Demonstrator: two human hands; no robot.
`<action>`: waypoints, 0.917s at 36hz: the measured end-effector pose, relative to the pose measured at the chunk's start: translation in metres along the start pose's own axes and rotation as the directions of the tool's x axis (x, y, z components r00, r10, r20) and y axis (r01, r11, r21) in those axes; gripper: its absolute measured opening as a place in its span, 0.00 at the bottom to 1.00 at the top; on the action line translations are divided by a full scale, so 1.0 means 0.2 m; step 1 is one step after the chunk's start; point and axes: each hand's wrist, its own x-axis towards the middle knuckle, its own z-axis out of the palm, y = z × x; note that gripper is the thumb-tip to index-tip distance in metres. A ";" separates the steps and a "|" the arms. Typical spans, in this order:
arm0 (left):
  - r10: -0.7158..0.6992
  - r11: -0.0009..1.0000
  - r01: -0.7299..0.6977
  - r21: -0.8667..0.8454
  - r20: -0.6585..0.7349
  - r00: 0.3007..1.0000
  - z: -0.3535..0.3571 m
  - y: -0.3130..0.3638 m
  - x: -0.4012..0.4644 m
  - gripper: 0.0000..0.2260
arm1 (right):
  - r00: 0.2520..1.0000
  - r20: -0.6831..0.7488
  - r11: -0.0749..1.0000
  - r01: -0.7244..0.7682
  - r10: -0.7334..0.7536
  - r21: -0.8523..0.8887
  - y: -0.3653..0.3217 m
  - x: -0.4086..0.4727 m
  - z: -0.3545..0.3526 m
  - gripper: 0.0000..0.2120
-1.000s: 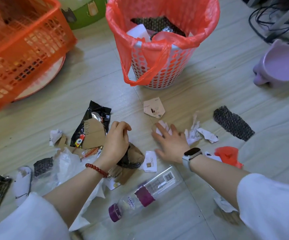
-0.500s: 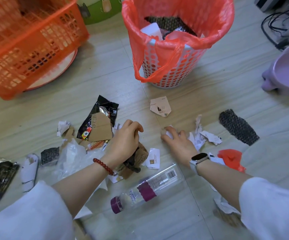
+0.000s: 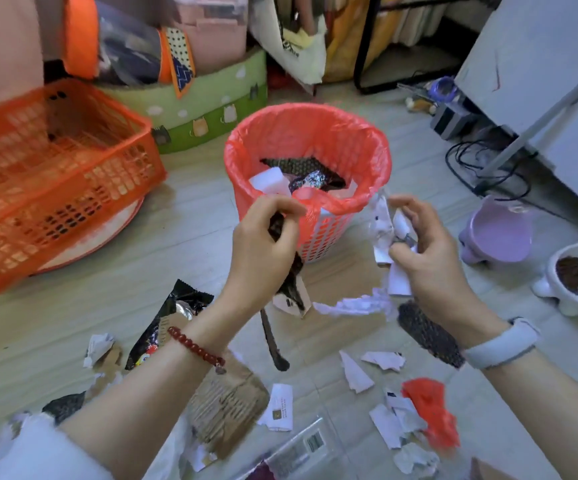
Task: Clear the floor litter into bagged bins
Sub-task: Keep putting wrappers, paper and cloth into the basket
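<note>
Lifting off the floor since a moment ago, when both were pressed down among the scraps: left hand (image 3: 263, 251) now raised just in front of the near rim of the bagged bin (image 3: 363, 157), fingers pinched shut on a dark strip of wrapper (image 3: 273, 344) with a torn bit of paper dangling along it; right hand (image 3: 422, 258) raised at the bin's right side, curled closed around a bunch of white paper scraps (image 3: 384, 237), one ragged tail of it trailing down to the left. Judging from this, both loads gathered and the carry nearly finished, only the drop into the red liner left for this round. Already holding dark mesh, foil and white pieces inside the bin. Plenty left on the floor (image 3: 183, 251), though: black snack packet (image 3: 166, 327) near left, crumpled cardboard (image 3: 228, 400) under the left forearm, small white slip (image 3: 280, 407), red plastic scrap (image 3: 429, 407) and more white pieces near right, dark mesh piece (image 3: 426, 334) beside the right wrist, clear bottle (image 3: 301, 448) at the near edge. Reading of writing: barcode visible on the bottle label, small print on the white slip, cartoon graphics on the packet, all too blurred to make out any brand or word.
</note>
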 end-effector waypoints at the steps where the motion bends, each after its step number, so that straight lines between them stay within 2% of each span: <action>1: -0.043 0.997 0.039 -0.060 -0.061 0.997 0.01 0.04 0.07 0.10 | 1.000 -0.024 1.000 0.007 -0.007 0.029 -0.05 0.05 -0.01 0.19; 4: -0.152 0.976 0.108 -0.186 -0.236 0.960 0.03 0.14 0.29 0.13 | 0.996 -0.089 0.989 0.019 -0.006 0.145 -0.15 0.23 -0.02 0.20; 7: -0.174 0.970 0.089 -0.226 -0.388 0.905 0.04 0.20 0.51 0.10 | 0.986 -0.165 0.960 0.058 -0.013 0.274 -0.26 0.42 0.01 0.20; 10: -0.135 0.976 0.036 -0.214 -0.471 0.872 0.03 0.25 0.70 0.06 | 0.974 -0.224 0.930 0.118 -0.039 0.349 -0.40 0.61 0.03 0.21; 13: -0.082 0.987 0.004 -0.162 -0.484 0.871 0.03 0.31 0.86 0.04 | 0.965 -0.249 0.911 0.176 -0.085 0.373 -0.53 0.78 0.05 0.20; 18: -0.050 0.997 0.020 -0.074 -0.421 0.906 0.07 0.34 0.99 0.04 | 0.951 -0.283 0.913 0.218 -0.121 0.344 -0.60 0.98 0.14 0.21; 21: -0.004 1.000 0.013 0.028 -0.301 0.954 0.10 0.26 0.97 0.07 | 0.950 -0.281 0.941 0.212 -0.135 0.264 -0.51 1.03 0.20 0.22; 23: -0.049 0.994 0.064 0.090 -0.168 0.985 0.15 0.15 0.92 0.08 | 0.952 -0.236 0.973 0.218 -0.195 0.073 -0.37 1.00 0.23 0.23; 25: -0.168 0.962 0.171 0.211 -0.030 0.985 0.19 0.00 0.88 0.12 | 0.982 -0.084 0.974 0.155 -0.171 -0.167 -0.17 0.96 0.25 0.23; 27: -0.245 0.898 0.191 0.396 0.091 0.965 0.19 -0.14 0.83 0.22 | 0.995 0.099 0.907 0.054 -0.014 -0.418 0.03 0.89 0.26 0.20; 29: -0.271 0.843 0.159 0.514 0.150 0.951 0.17 -0.22 0.76 0.20 | 0.977 0.159 0.837 -0.035 0.145 -0.547 0.14 0.81 0.24 0.17; 31: -0.204 0.845 0.100 0.525 0.144 0.968 0.14 -0.23 0.67 0.14 | 0.982 0.123 0.853 -0.061 0.145 -0.518 0.15 0.74 0.23 0.15; 33: -0.055 0.886 -0.004 0.464 0.113 0.992 0.10 -0.18 0.54 0.14 | 0.996 0.029 0.902 -0.061 0.081 -0.428 0.11 0.66 0.20 0.14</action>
